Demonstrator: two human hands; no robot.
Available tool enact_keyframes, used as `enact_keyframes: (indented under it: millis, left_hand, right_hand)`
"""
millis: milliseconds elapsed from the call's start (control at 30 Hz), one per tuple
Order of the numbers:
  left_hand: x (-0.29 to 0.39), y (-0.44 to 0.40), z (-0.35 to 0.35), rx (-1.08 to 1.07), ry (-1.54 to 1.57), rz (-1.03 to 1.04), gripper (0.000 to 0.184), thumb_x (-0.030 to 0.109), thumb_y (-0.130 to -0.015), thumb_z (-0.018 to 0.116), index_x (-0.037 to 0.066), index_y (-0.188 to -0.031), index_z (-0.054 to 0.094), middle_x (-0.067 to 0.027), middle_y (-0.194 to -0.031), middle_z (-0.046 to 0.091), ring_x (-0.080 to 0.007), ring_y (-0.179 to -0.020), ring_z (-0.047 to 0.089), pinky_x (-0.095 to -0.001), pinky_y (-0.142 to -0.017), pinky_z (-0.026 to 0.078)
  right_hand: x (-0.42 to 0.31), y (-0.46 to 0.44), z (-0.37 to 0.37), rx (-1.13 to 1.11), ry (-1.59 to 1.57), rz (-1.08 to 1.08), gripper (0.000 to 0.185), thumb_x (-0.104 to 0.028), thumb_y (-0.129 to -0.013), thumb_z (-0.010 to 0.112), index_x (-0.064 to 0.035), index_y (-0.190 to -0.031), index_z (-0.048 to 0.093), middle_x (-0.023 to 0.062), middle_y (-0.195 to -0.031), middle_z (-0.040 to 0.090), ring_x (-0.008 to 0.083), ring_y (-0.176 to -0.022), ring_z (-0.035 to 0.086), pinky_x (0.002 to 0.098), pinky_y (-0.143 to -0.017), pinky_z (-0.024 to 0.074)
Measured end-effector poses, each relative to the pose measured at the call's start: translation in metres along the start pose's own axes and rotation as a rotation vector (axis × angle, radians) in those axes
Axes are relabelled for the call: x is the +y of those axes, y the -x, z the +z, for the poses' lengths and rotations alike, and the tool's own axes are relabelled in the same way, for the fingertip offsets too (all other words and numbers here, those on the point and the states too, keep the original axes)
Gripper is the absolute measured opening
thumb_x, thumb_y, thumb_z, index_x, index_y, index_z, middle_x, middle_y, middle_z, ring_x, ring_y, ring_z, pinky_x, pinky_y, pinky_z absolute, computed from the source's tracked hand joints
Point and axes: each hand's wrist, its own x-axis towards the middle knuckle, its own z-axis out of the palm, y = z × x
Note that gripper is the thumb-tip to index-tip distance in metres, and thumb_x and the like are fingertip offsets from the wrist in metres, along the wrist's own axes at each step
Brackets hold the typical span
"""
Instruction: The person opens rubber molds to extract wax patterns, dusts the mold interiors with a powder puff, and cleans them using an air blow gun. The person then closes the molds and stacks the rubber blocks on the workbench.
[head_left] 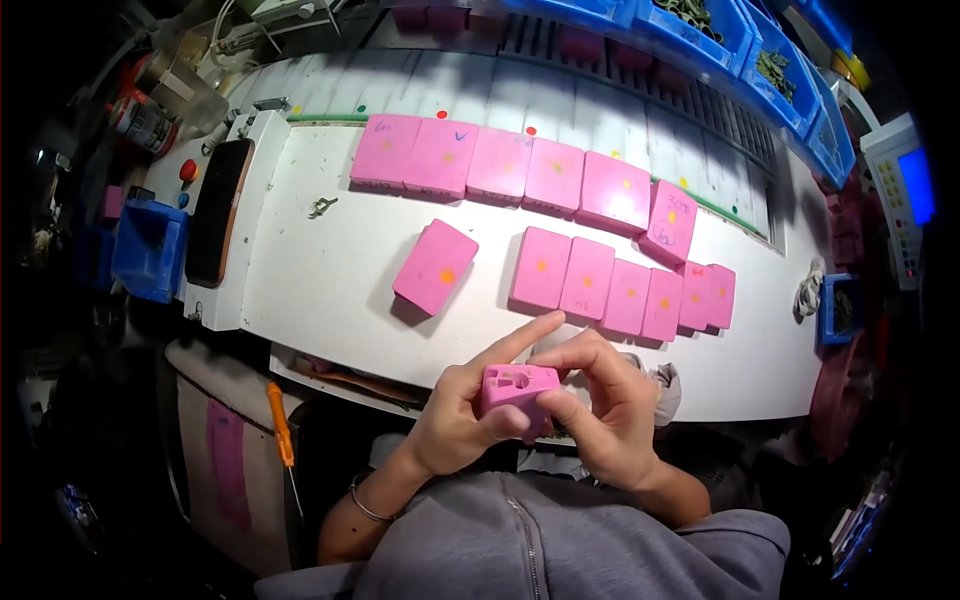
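Near the bottom middle, close to the grey jacket, a small pink block [519,380] with slots and a hole in its top face is held between both hands. My left hand [463,415] wraps its thumb and fingers round the block's left side, with the index finger stretched toward the table. My right hand [612,410] pinches at the block's right edge between thumb and fingers; whether it also holds a small part cannot be seen. A single tilted pink block [437,267] with an orange dot lies on the white table beyond my left hand.
A back row of pink blocks [499,165] and a nearer row [630,292] stand on the white table [300,240]. A phone [220,212] lies at the left. Blue bins [150,250] are at the left and upper right. An orange screwdriver [280,425] is at lower left.
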Motion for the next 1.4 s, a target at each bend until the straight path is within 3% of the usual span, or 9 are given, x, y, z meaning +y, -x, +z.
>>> enact_keyframes:
  millis: [167, 200, 267, 333, 400, 633, 767, 1000, 1400]
  left_hand:
    - [0.005, -0.005, 0.01, 0.075, -0.004, 0.013, 0.062, 0.041, -0.089, 0.053, -0.005, -0.129, 0.042, -0.0134, -0.124, 0.052, -0.0168, -0.106, 0.054, -0.0289, -0.093, 0.041]
    - [0.009, -0.009, 0.015, 0.149, -0.114, -0.046, 0.082, 0.059, -0.082, 0.051, -0.008, -0.129, 0.039, -0.0111, -0.087, 0.062, -0.0143, -0.067, 0.061, -0.0242, -0.057, 0.052]
    - [0.011, -0.01, 0.016, 0.24, -0.471, 0.03, 0.08, 0.059, -0.084, 0.048, -0.007, -0.129, 0.04, -0.0126, -0.099, 0.06, -0.0181, -0.087, 0.06, -0.0289, -0.076, 0.05]
    - [-0.016, -0.008, -0.004, 0.5, 0.374, 0.111, 0.053, 0.033, -0.093, 0.046, -0.008, -0.127, 0.042, -0.0135, -0.114, 0.056, -0.0211, -0.099, 0.055, -0.0332, -0.088, 0.042]
    - [0.017, -0.023, -0.014, 0.651, -0.992, 0.347, 0.052, 0.026, -0.092, 0.048, -0.009, -0.129, 0.036, -0.0153, -0.102, 0.052, -0.0256, -0.092, 0.051, -0.0372, -0.087, 0.041]
    - [0.005, -0.042, -0.021, 0.822, -1.552, -0.052, 0.054, 0.017, -0.087, 0.056, -0.009, -0.13, 0.034, -0.0195, -0.115, 0.04, -0.0325, -0.111, 0.036, -0.0395, -0.093, 0.032]
    - [0.014, -0.039, -0.009, 0.927, -1.803, 0.239, 0.051, 0.019, -0.09, 0.052, -0.006, -0.131, 0.035, -0.0179, -0.118, 0.042, -0.0305, -0.11, 0.04, -0.0374, -0.094, 0.033]
    - [0.008, -0.047, 0.061, 0.013, -0.356, -0.142, 0.057, 0.043, -0.094, 0.041, -0.006, -0.123, 0.039, -0.0071, -0.089, 0.05, -0.0149, -0.077, 0.054, -0.0295, -0.066, 0.046]
    - [0.013, -0.049, 0.047, 0.452, 0.566, -0.257, 0.064, 0.054, -0.093, 0.026, -0.002, -0.119, 0.042, -0.0105, -0.09, 0.054, -0.0234, -0.087, 0.059, -0.0378, -0.076, 0.052]
  right_hand:
    - [-0.003, 0.002, 0.0, 0.063, -0.029, -0.017, 0.016, -0.007, -0.079, 0.063, -0.0002, -0.093, 0.059, 0.0082, -0.082, 0.055, 0.0163, -0.072, 0.053, 0.0259, -0.066, 0.0436]
    - [0.003, 0.005, -0.005, 0.034, -0.014, -0.007, 0.025, -0.008, -0.079, 0.065, -0.0002, -0.101, 0.057, 0.008, -0.083, 0.056, 0.0159, -0.075, 0.054, 0.026, -0.069, 0.0444]
    - [0.002, 0.007, -0.016, 0.083, -0.116, 0.125, 0.04, -0.01, -0.078, 0.068, -0.0002, -0.113, 0.051, 0.0077, -0.086, 0.057, 0.0158, -0.079, 0.055, 0.0269, -0.072, 0.0453]
    - [0.004, 0.009, -0.056, 0.176, 0.214, -0.004, 0.055, -0.008, -0.074, 0.071, -0.0014, -0.122, 0.046, 0.0103, -0.096, 0.059, 0.0216, -0.087, 0.057, 0.031, -0.08, 0.0456]
    - [-0.001, 0.013, -0.099, 0.305, 0.748, -0.082, 0.061, -0.004, -0.069, 0.071, -0.0028, -0.125, 0.045, 0.0146, -0.112, 0.054, 0.0276, -0.103, 0.053, 0.0353, -0.087, 0.0442]
    - [0.035, 0.034, -0.18, 0.221, 0.962, 0.189, 0.07, 0.004, -0.064, 0.067, -0.0078, -0.129, 0.043, 0.016, -0.13, 0.038, 0.0346, -0.119, 0.038, 0.0398, -0.101, 0.0349]
    - [0.007, 0.032, -0.177, 0.258, 0.918, 0.151, 0.077, 0.0, -0.061, 0.069, -0.0062, -0.131, 0.038, 0.017, -0.121, 0.04, 0.0334, -0.113, 0.042, 0.0387, -0.098, 0.0365]
    - [-0.031, 0.011, -0.074, 0.05, 0.729, -0.292, 0.083, 0.003, -0.059, 0.065, 0.0021, -0.135, 0.031, 0.023, -0.118, 0.038, 0.0355, -0.107, 0.044, 0.0379, -0.089, 0.0419]
    - [-0.02, 0.019, -0.021, 0.15, 0.629, -0.702, 0.04, -0.005, -0.061, 0.077, 0.0062, -0.096, 0.062, 0.0109, -0.08, 0.059, 0.0197, -0.066, 0.056, 0.0278, -0.054, 0.0438]
